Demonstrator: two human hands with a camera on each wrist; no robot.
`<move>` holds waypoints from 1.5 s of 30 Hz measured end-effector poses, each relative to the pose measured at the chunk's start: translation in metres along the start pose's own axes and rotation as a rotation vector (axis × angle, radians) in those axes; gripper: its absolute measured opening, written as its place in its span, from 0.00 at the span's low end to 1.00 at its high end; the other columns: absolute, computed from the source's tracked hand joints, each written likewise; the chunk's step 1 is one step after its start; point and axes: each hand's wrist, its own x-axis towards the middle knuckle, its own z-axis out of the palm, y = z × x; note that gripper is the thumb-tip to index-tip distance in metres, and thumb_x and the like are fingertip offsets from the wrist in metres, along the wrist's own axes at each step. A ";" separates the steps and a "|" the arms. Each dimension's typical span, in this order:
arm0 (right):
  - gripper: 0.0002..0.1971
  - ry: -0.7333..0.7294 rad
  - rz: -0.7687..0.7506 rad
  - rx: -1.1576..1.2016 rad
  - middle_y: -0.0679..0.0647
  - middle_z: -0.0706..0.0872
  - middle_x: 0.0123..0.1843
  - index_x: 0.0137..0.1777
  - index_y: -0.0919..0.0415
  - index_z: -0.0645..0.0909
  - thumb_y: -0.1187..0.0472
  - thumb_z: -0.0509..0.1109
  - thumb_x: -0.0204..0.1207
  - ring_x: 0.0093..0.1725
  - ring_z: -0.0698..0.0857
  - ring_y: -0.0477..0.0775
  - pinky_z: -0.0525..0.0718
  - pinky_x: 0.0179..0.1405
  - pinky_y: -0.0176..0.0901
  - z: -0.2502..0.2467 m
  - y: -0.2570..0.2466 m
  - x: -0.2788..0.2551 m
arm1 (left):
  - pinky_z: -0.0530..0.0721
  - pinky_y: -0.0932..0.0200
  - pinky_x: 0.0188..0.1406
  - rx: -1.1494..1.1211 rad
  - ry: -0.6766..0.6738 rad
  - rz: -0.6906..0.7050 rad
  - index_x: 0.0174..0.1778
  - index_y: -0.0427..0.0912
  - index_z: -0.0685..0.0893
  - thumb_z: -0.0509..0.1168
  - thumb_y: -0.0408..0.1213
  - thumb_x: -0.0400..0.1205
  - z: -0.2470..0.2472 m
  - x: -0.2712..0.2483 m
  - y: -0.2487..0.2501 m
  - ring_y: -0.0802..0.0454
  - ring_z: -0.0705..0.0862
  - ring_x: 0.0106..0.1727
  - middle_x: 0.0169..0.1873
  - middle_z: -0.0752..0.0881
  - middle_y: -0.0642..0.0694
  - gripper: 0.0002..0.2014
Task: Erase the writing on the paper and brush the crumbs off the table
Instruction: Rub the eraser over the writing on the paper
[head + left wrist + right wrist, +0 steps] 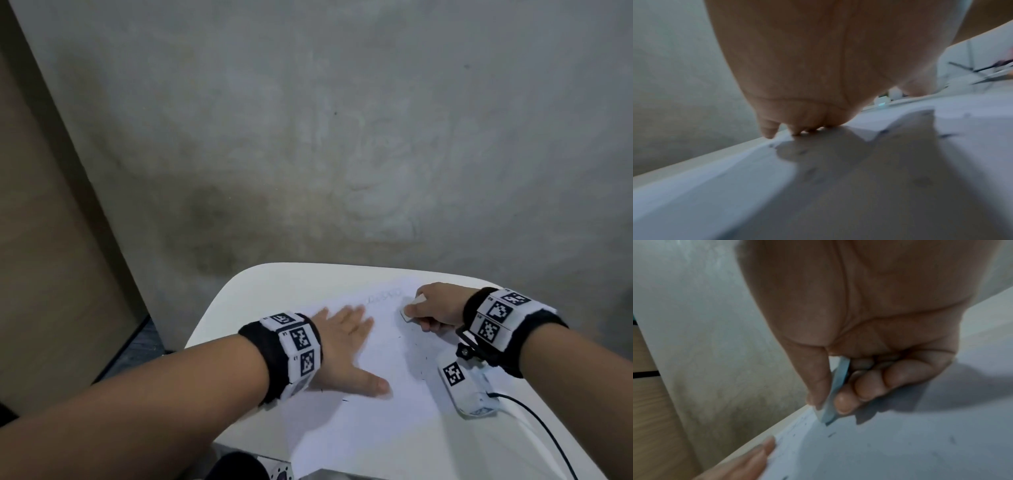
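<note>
A white sheet of paper (pixel 370 404) lies on the small white table (pixel 260 284). Faint pencil writing (pixel 382 297) runs near the paper's far edge. My left hand (pixel 346 346) lies flat on the paper's left part, fingers straight and spread. My right hand (pixel 431 308) pinches a white eraser (pixel 409 310) between thumb and fingers at the far right of the paper. In the right wrist view the eraser (pixel 833 394) has its lower corner touching the paper (pixel 900 443). Dark eraser crumbs (pixel 416 359) are scattered over the sheet, also seen as crumbs (pixel 831 434) close to the eraser.
A white wrist camera unit (pixel 466 387) with a black cable (pixel 548 435) hangs over the table's right side. A grey concrete floor (pixel 342 137) lies beyond the table's far edge. A tan panel (pixel 44 240) stands at the left.
</note>
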 end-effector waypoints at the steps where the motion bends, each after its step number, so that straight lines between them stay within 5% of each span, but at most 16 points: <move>1: 0.14 0.003 -0.007 0.003 0.54 0.83 0.29 0.35 0.63 0.77 0.57 0.65 0.80 0.24 0.74 0.51 0.73 0.18 0.29 0.000 0.000 0.000 | 0.35 0.45 0.84 0.016 -0.019 0.091 0.85 0.49 0.31 0.47 0.77 0.77 -0.001 -0.001 0.010 0.54 0.31 0.84 0.83 0.28 0.52 0.52; 4: 0.13 0.015 -0.012 0.017 0.53 0.83 0.29 0.36 0.62 0.76 0.57 0.64 0.81 0.23 0.75 0.49 0.73 0.18 0.28 -0.001 0.000 -0.001 | 0.34 0.48 0.83 0.025 -0.017 0.205 0.84 0.51 0.29 0.46 0.75 0.80 -0.005 -0.003 0.019 0.59 0.31 0.84 0.83 0.29 0.55 0.48; 10: 0.14 0.024 -0.014 -0.007 0.54 0.83 0.31 0.33 0.59 0.73 0.55 0.66 0.79 0.27 0.76 0.53 0.75 0.30 0.37 0.000 -0.001 -0.003 | 0.38 0.44 0.84 0.046 0.018 -0.228 0.85 0.41 0.33 0.44 0.78 0.76 -0.014 0.012 -0.030 0.49 0.35 0.86 0.85 0.32 0.43 0.55; 16: 0.12 0.050 -0.015 -0.026 0.57 0.84 0.31 0.38 0.63 0.76 0.56 0.66 0.79 0.24 0.76 0.53 0.75 0.27 0.37 0.002 -0.002 0.000 | 0.33 0.48 0.83 0.060 -0.015 0.160 0.85 0.48 0.32 0.45 0.73 0.81 -0.015 0.010 0.009 0.59 0.33 0.84 0.84 0.31 0.53 0.47; 19: 0.10 -0.010 -0.012 -0.008 0.61 0.84 0.33 0.43 0.66 0.79 0.59 0.66 0.79 0.26 0.75 0.56 0.73 0.19 0.33 -0.002 -0.003 0.000 | 0.37 0.44 0.84 0.001 0.083 0.011 0.85 0.46 0.32 0.49 0.72 0.81 -0.023 0.022 -0.010 0.55 0.35 0.86 0.84 0.31 0.51 0.49; 22: 0.01 0.036 -0.040 0.037 0.58 0.86 0.30 0.43 0.59 0.79 0.63 0.68 0.75 0.19 0.76 0.49 0.73 0.18 0.32 -0.008 -0.016 0.003 | 0.40 0.41 0.84 -0.020 0.058 -0.140 0.86 0.45 0.34 0.56 0.73 0.77 -0.021 0.029 -0.035 0.52 0.37 0.86 0.85 0.33 0.49 0.55; 25: 0.03 0.181 -0.158 -0.047 0.50 0.83 0.30 0.44 0.53 0.80 0.63 0.68 0.76 0.26 0.79 0.45 0.77 0.28 0.35 -0.010 -0.043 0.011 | 0.42 0.38 0.84 -0.034 0.006 -0.132 0.86 0.45 0.34 0.59 0.74 0.75 -0.020 0.031 -0.042 0.51 0.35 0.86 0.85 0.32 0.49 0.58; 28: 0.03 0.161 -0.223 -0.151 0.51 0.83 0.35 0.46 0.54 0.81 0.57 0.67 0.79 0.30 0.79 0.46 0.75 0.33 0.38 0.000 -0.067 0.017 | 0.43 0.36 0.84 -0.050 -0.002 -0.121 0.86 0.45 0.33 0.62 0.74 0.74 -0.022 0.032 -0.044 0.50 0.34 0.86 0.85 0.32 0.49 0.60; 32: 0.14 0.174 -0.248 -0.394 0.52 0.83 0.50 0.61 0.57 0.80 0.58 0.70 0.76 0.52 0.83 0.56 0.73 0.42 0.37 0.011 -0.081 0.025 | 0.41 0.35 0.83 -0.060 0.001 -0.118 0.85 0.46 0.31 0.62 0.75 0.72 -0.021 0.030 -0.051 0.51 0.33 0.86 0.85 0.32 0.50 0.61; 35: 0.17 0.155 -0.221 -0.443 0.52 0.83 0.47 0.60 0.59 0.82 0.55 0.73 0.73 0.48 0.81 0.55 0.74 0.42 0.40 0.013 -0.088 0.031 | 0.42 0.33 0.83 -0.035 0.004 -0.112 0.85 0.47 0.31 0.63 0.76 0.71 -0.015 0.033 -0.055 0.49 0.32 0.85 0.85 0.31 0.51 0.63; 38: 0.15 0.114 -0.156 -0.534 0.56 0.86 0.57 0.60 0.61 0.80 0.56 0.69 0.77 0.56 0.84 0.59 0.77 0.48 0.43 0.017 -0.092 0.033 | 0.42 0.33 0.82 -0.036 0.019 -0.116 0.85 0.47 0.31 0.63 0.77 0.69 -0.010 0.037 -0.056 0.48 0.32 0.85 0.85 0.31 0.51 0.64; 42: 0.13 0.029 -0.253 -0.626 0.54 0.86 0.60 0.62 0.60 0.79 0.61 0.66 0.79 0.59 0.84 0.57 0.76 0.50 0.42 0.034 -0.104 0.023 | 0.40 0.35 0.83 -0.058 0.010 -0.128 0.87 0.50 0.39 0.65 0.75 0.70 -0.010 0.039 -0.056 0.48 0.32 0.85 0.86 0.35 0.52 0.60; 45: 0.14 0.067 -0.140 -0.630 0.58 0.88 0.58 0.59 0.65 0.83 0.58 0.68 0.78 0.55 0.85 0.58 0.78 0.47 0.41 0.019 -0.101 0.032 | 0.40 0.32 0.82 -0.022 0.011 -0.123 0.85 0.50 0.32 0.62 0.78 0.68 -0.009 0.040 -0.058 0.47 0.32 0.85 0.85 0.32 0.52 0.63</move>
